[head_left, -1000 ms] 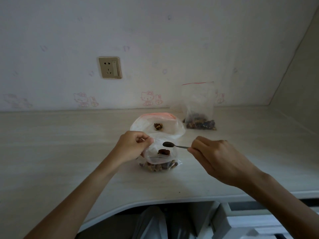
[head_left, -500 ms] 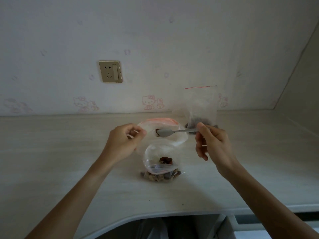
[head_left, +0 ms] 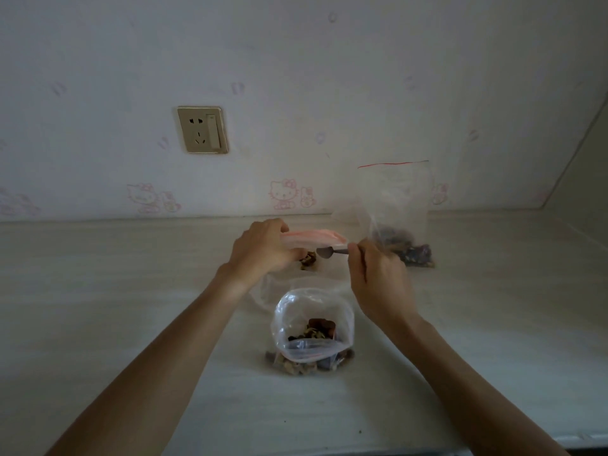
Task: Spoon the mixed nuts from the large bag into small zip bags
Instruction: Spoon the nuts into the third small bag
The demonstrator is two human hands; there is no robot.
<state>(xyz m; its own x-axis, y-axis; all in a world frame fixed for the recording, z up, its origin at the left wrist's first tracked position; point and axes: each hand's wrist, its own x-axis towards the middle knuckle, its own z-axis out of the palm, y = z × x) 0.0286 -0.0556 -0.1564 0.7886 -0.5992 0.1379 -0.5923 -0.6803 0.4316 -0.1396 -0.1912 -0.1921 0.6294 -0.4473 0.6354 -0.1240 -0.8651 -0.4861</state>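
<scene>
My left hand (head_left: 263,248) grips the pink zip rim of a clear bag (head_left: 317,236) in the middle of the table and holds it up. A few dark nuts (head_left: 308,259) show through that bag's wall. My right hand (head_left: 378,284) pinches the handle of a small metal spoon (head_left: 326,252), and its bowl sits just under the pink rim, at the bag's mouth. Nearer to me stands a small clear zip bag (head_left: 312,311), open at the top, with mixed nuts piled in its bottom. Neither hand touches it.
Another clear zip bag (head_left: 396,205) with a red seal line stands at the back right against the wall, with dark nuts at its bottom. A wall socket (head_left: 202,130) is on the left above the pale table (head_left: 98,307). The table's front edge runs along the bottom right.
The spoon went from over the near small bag up and back to the mouth of the pink-rimmed bag. My left hand moved up with that bag's rim.
</scene>
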